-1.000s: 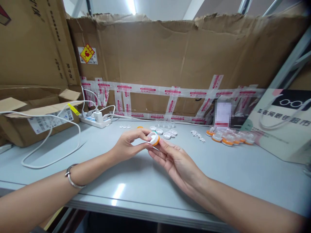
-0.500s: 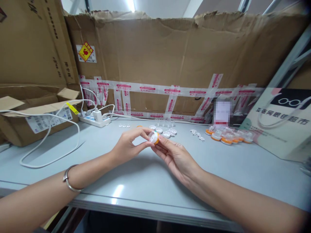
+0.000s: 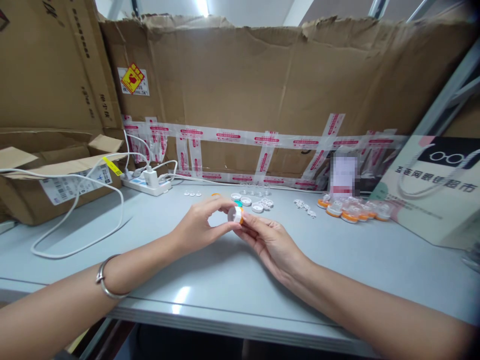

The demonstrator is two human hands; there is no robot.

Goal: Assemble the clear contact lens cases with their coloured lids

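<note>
Both hands pinching one small white-and-orange cap [image 3: 236, 214] above the table [image 3: 210, 270]: left hand [image 3: 198, 227] at 9 o'clock of it, right hand [image 3: 272, 242] at 4. Finished orange pieces [image 3: 350, 210] at 3 o'clock; loose white caps [image 3: 249, 201] at 12 not yet done

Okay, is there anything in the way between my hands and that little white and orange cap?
Nothing visible. Both the left hand and the right hand already pinch the white and orange cap directly between their fingertips, held above the grey table.
</note>
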